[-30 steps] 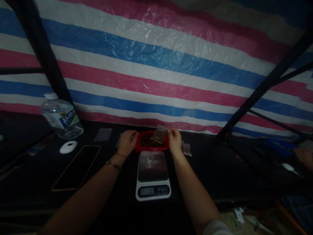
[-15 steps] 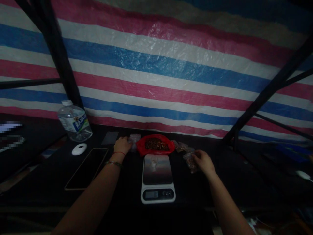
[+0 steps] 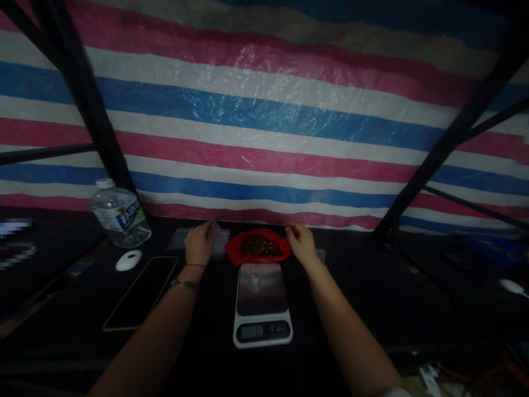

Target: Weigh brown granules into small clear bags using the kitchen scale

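Observation:
A red bag (image 3: 231, 255) lies open on the dark table, holding a heap of brown bits (image 3: 258, 246). In front of it stands a white kitchen scale (image 3: 262, 300) with nothing on its platform. My left hand (image 3: 199, 246) is just left of the red bag, its fingers closed on a small clear plastic bag (image 3: 219, 240). My right hand (image 3: 302, 243) is at the red bag's right edge with its fingers curled. Dim light hides whether it grips anything. A small filled clear bag (image 3: 320, 255) lies just beyond its wrist.
A dark phone (image 3: 142, 291) lies flat at the left, with a white round object (image 3: 128, 260) and a water bottle (image 3: 120, 216) behind it. A flat clear bag (image 3: 178, 239) lies left of my left hand. A striped tarp and black frame bars rise behind the table.
My right hand carried a filled clear bag from the red bag to the right, set it down, and has come back to the red bag's edge. My left hand has stayed at the clear bags.

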`<state>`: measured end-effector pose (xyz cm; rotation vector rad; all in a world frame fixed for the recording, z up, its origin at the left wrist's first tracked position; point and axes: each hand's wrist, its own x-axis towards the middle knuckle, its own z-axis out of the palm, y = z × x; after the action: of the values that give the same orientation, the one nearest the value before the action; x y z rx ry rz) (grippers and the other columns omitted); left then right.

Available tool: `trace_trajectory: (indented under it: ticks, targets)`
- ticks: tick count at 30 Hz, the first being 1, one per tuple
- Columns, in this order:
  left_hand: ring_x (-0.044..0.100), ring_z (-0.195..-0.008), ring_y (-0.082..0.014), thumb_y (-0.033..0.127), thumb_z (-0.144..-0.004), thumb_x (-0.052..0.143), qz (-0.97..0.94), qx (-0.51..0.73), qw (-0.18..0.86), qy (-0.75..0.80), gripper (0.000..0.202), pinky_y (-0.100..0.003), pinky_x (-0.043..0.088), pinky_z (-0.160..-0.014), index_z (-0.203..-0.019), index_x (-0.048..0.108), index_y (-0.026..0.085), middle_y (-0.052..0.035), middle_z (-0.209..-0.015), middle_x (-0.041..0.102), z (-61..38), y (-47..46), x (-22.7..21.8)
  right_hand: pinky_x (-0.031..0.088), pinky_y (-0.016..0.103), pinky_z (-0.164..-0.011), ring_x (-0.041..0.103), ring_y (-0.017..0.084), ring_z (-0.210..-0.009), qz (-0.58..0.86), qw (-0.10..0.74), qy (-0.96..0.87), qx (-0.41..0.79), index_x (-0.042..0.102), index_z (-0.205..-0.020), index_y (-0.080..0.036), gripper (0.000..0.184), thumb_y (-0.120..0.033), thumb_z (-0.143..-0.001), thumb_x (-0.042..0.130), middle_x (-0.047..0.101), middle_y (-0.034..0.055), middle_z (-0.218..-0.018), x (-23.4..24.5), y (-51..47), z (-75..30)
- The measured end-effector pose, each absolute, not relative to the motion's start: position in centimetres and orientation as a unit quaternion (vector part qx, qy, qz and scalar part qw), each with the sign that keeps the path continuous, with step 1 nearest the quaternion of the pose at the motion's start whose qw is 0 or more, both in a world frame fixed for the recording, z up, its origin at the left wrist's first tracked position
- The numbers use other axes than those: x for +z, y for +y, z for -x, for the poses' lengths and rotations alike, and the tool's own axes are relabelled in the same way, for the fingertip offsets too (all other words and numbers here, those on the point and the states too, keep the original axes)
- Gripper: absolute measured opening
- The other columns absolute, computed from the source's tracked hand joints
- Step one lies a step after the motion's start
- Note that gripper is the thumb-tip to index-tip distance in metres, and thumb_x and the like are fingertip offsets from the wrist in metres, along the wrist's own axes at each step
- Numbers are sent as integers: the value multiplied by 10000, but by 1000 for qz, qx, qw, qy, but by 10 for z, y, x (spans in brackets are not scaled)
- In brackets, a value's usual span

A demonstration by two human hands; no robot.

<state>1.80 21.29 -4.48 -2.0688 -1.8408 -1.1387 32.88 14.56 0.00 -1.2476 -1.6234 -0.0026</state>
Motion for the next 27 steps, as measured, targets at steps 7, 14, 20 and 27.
trace_trajectory:
  ticks: [7, 14, 20, 27]
  targets:
    - [576, -919, -225, 185, -885, 466, 808, -414, 129, -398, 301, -398, 380, -865, -1108, 660, 239, -56, -959, 713, -66, 180, -35, 493, 299, -766, 655, 189, -848, 478, 513, -692, 173, 691, -942, -201, 210, -324, -846, 550, 715, 58, -928, -32, 139, -286]
    - [561, -885, -203, 162, -882, 502, 850, -437, 101, -275, 249, -396, 369, -834, -1034, 676, 255, -27, -878, 714, -90, 168, -38, 443, 238, -599, 596, 137, -626, 480, 479, -688, 260, 689, -760, -177, 153, -267, -801, 571, 674, 11, -714, -40, 134, -278]
    - [550, -969, -226, 195, -870, 516, 807, -485, 107, -319, 213, -422, 376, -866, -1004, 677, 233, -58, -1028, 690, -86, 163, -33, 440, 234, -599, 583, 138, -631, 484, 522, -641, 287, 655, -728, -176, 146, -301, -774, 595, 654, 8, -696, -47, 139, -283]
    - [606, -869, -202, 331, -845, 571, 876, -403, -32, -264, 240, -358, 444, -786, -1020, 632, 179, -66, -927, 690, -95, 163, -35, 433, 235, -586, 573, 138, -624, 493, 518, -661, 229, 647, -715, -188, 130, -285, -786, 597, 643, 7, -680, -37, 128, -273]
